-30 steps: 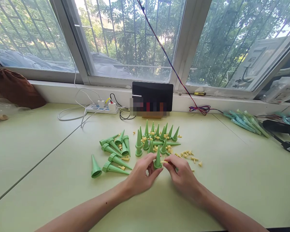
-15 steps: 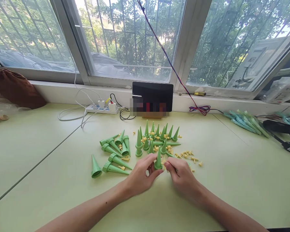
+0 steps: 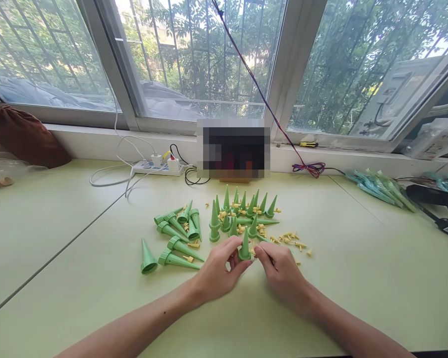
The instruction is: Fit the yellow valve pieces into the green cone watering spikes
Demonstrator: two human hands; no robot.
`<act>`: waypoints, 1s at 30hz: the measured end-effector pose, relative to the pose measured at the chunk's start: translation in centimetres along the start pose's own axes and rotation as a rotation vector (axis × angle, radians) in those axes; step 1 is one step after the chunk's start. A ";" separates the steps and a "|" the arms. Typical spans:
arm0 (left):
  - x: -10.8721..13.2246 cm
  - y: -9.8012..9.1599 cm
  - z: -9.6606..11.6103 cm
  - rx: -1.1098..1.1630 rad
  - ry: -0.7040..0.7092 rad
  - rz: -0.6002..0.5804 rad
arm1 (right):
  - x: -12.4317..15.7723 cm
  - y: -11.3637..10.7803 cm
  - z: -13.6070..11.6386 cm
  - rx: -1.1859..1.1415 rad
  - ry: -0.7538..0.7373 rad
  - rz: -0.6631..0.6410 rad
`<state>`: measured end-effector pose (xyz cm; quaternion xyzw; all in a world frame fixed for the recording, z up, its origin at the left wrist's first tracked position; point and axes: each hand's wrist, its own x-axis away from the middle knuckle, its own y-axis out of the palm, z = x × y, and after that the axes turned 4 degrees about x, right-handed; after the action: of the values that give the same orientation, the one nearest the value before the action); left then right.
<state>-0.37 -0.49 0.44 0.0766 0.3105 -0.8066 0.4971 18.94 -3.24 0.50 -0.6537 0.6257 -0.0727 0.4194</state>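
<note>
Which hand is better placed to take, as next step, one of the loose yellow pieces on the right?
The right hand, probably: it is nearer to the loose yellow pieces, although its fingers pinch another yellow piece. The left hand is farther and holds a green cone.

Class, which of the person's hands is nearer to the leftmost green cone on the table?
Left. The left hand is to the right of the leftmost green cone, not touching it; the right hand is farther right, beyond the left.
</note>
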 end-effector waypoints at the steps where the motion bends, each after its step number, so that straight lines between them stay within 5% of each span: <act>1: 0.0 0.0 0.0 -0.002 -0.015 0.013 | 0.0 -0.1 -0.2 0.001 0.001 0.013; 7: -0.2 0.2 0.2 0.048 -0.150 0.069 | -0.1 -0.4 -0.6 -0.033 0.031 0.019; 21: -0.3 0.2 0.7 0.321 -0.286 -0.021 | -0.1 -0.3 -0.3 -0.041 -0.013 0.010; 30: -0.1 0.2 0.1 0.311 -0.253 -0.060 | 0.2 0.1 0.5 -0.023 -0.019 -0.013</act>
<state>-0.12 -0.54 0.48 0.0410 0.1195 -0.8625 0.4900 19.24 -3.15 0.09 -0.6631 0.6182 -0.0621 0.4174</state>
